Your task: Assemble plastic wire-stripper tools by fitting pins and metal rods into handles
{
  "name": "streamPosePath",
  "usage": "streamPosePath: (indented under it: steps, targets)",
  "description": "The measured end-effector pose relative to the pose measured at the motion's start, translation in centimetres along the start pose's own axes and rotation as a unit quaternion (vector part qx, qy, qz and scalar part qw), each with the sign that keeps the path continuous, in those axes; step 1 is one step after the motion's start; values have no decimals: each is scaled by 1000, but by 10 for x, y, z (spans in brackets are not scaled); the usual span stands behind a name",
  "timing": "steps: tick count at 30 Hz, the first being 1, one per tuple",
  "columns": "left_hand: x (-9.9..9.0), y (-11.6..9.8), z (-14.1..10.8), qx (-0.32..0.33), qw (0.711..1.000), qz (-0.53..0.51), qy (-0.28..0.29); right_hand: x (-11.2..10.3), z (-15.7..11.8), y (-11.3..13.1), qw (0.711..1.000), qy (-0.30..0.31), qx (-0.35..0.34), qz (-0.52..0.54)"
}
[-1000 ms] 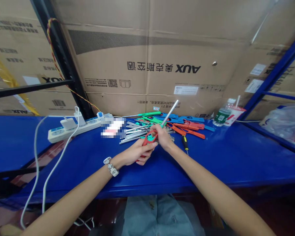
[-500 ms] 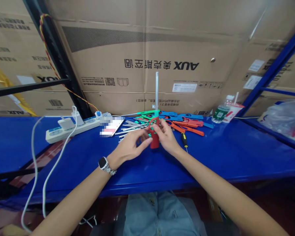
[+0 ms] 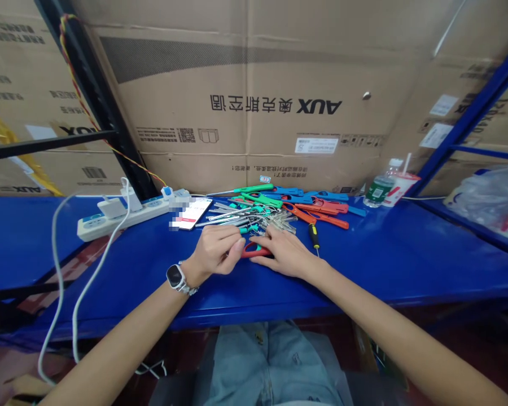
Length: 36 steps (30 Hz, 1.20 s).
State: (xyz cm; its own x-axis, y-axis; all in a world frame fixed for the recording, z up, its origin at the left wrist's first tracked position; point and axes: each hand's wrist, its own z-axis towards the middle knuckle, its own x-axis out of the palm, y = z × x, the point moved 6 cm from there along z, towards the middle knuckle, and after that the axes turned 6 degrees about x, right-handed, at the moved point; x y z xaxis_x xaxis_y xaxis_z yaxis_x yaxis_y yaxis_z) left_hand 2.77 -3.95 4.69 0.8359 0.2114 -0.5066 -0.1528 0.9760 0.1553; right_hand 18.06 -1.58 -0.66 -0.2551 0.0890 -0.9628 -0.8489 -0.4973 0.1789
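Observation:
A red long-nosed lighter (image 3: 256, 251) lies sideways low over the table, its loop-shaped trigger guard showing between my hands. My left hand (image 3: 218, 251) is closed around one end of it and hides that part. My right hand (image 3: 287, 252) is palm down, fingers stretched and apart, with thumb and fingertips around the other end of the lighter. Just beyond the fingers lies a pile of small clear parts (image 3: 284, 221). Metal tubes (image 3: 226, 216) are heaped to its left. Green lighter handles (image 3: 262, 199) lie behind the pile.
Orange lighter handles (image 3: 330, 219) and blue ones (image 3: 294, 192) lie at the back right. Nearby is a yellow-black screwdriver (image 3: 314, 235). A phone (image 3: 198, 213) and power strip (image 3: 110, 223) are on the left. A bottle (image 3: 379, 189) and cup (image 3: 400, 189) stand right, before the cardboard (image 3: 173, 113).
The lighter has gone from upright to lying sideways, and lower. My left hand has closed into a fist on it. My right hand has turned palm down with its fingers stretched.

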Motion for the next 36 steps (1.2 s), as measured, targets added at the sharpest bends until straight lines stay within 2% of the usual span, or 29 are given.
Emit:
streamPosePath:
  steps: [6, 9, 11, 13, 15, 17, 21, 24, 26, 29, 32, 34, 36]
  targets:
    - [16, 9, -1, -52, 996, 18, 69, 5, 7, 1, 998, 11, -36, 60]
    - [24, 11, -1, -57, 994, 29, 94, -6, 6, -9, 989, -48, -33, 137]
    - [31, 12, 2, -61, 991, 34, 111, -19, 0, -27, 978, -115, 20, 174]
    - [40, 14, 8, -67, 988, 34, 138, -29, -10, -52, 966, -151, 128, 166]
    - [52, 17, 17, -72, 983, 28, 169, -35, -25, -74, 953, -136, 250, 108]
    - [67, 20, 28, -78, 977, 20, 196, -38, -40, -86, 939, -105, 326, 30]
    - [103, 27, 45, -100, 966, 6, 238, -36, -56, -90, 925, -57, 369, -64]
    - [126, 30, 52, -119, 958, -3, 259, -30, -58, -91, 923, -36, 376, -67]
    - [136, 32, 54, -131, 955, -9, 265, -28, -57, -95, 925, -24, 374, -60]
    - [134, 39, 55, -153, 954, -16, 256, -31, -51, -100, 932, -42, 359, -31]
    - [114, 52, 52, -199, 955, -28, 217, -42, -34, -98, 935, -124, 322, 78]
    - [94, 63, 43, -249, 951, -45, 179, -47, -13, -88, 930, -176, 257, 197]
    - [76, 74, 30, -303, 939, -76, 139, -51, 11, -72, 907, -216, 178, 313]
